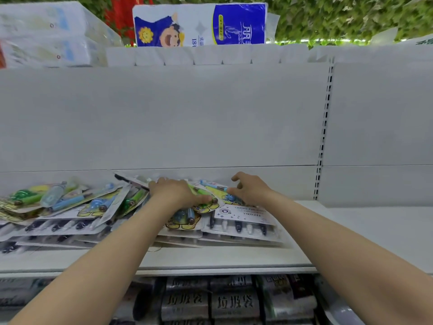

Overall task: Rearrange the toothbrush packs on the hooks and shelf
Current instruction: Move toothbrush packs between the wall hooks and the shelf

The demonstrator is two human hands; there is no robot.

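White metal shop shelf [222, 259] carries a sprawled heap of carded plastic toothbrush packs [70, 207]. The left hand [173, 192] clasps a yellow-green pack [207, 205] slanting between both hands. The right hand [251, 188] curls just beside it, and I cannot tell whether it grasps anything.

toothbrush packs [70, 207] lie heaped on the shelf [234, 256], left and middle; rolls [234, 301] below, tissue packs [199, 24] above.
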